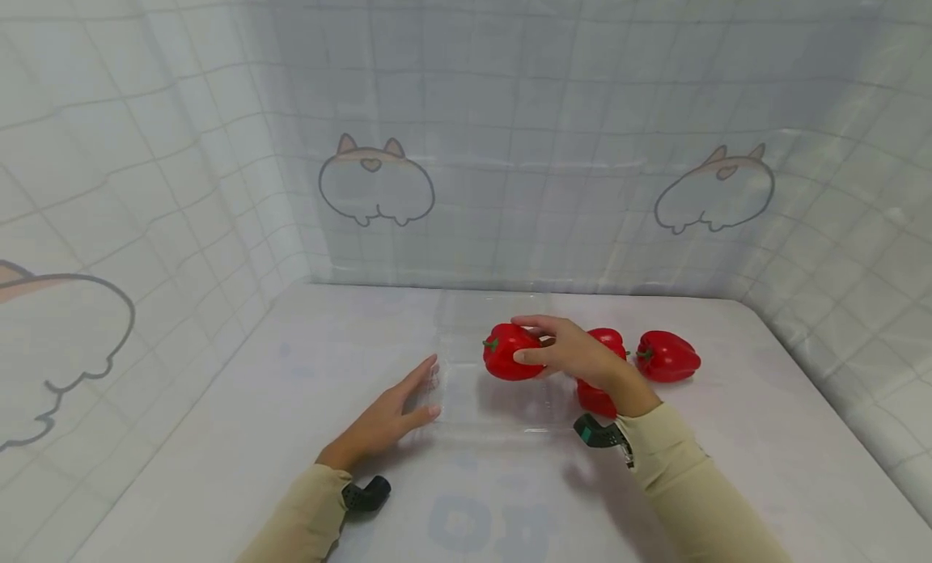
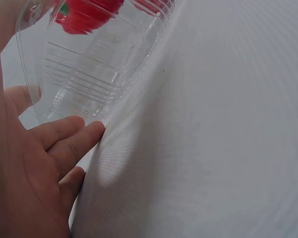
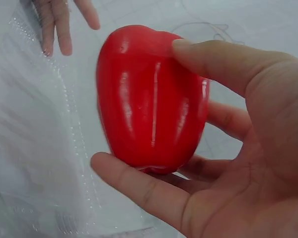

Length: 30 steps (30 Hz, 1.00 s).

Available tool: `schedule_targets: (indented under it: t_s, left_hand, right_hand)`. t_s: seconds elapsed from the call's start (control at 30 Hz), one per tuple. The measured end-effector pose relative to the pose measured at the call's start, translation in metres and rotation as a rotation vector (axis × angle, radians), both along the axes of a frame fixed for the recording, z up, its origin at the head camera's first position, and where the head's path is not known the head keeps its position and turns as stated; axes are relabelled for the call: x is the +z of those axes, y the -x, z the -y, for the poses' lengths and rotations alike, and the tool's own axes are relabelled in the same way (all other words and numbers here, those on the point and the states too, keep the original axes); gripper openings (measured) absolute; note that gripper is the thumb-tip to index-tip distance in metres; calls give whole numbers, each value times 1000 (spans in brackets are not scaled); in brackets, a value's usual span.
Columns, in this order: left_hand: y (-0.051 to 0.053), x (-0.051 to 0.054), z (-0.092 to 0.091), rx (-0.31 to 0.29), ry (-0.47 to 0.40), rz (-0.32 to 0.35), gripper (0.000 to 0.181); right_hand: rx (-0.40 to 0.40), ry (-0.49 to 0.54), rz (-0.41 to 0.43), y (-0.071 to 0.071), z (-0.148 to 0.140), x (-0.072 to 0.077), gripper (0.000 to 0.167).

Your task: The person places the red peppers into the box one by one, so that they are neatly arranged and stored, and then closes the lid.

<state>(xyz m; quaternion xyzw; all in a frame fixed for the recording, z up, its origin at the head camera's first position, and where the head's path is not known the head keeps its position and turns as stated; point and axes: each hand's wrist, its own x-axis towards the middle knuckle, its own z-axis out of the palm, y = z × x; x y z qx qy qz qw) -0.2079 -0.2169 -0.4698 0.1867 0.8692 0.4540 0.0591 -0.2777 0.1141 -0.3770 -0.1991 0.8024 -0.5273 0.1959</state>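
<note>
My right hand point(image 1: 571, 351) holds a red bell pepper point(image 1: 508, 361) above a clear plastic container point(image 1: 495, 429), thumb on one side and fingers around the other. In the right wrist view the pepper point(image 3: 149, 99) shows its glossy side, its blunt end towards the fingers. My left hand point(image 1: 386, 421) stands at the container's left side, fingers and thumb spread. Seen from the left wrist, its fingertips point(image 2: 92, 129) touch or nearly touch the ribbed container wall point(image 2: 84, 74). Through the clear plastic show the held pepper's green stem and more red.
Another red bell pepper point(image 1: 668, 357) lies right of my right wrist. Between it and the container are more red peppers point(image 1: 597, 400), partly hidden by the right hand and forearm. A checked curtain point(image 1: 510, 142) surrounds the white table point(image 1: 349, 328) at the back and sides.
</note>
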Motion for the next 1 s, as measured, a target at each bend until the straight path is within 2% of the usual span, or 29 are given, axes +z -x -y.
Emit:
schedule_targets:
  t_s: [0.37, 0.6, 0.67, 1.0]
  left_hand:
    - [1, 5, -1, -10, -19, 32, 84]
    - [0, 1, -1, 18, 0, 45, 83]
    - [-1, 0, -2, 30, 9, 44, 83]
    - [1, 1, -5, 28, 32, 28, 85]
  right_hand:
    - [26, -86, -10, 0, 14, -5, 72]
    - [-37, -221, -139, 1, 30, -10, 66]
    - [-50, -245, -150, 0, 34, -10, 65]
    - [-60, -261, -162, -3, 45, -15, 52]
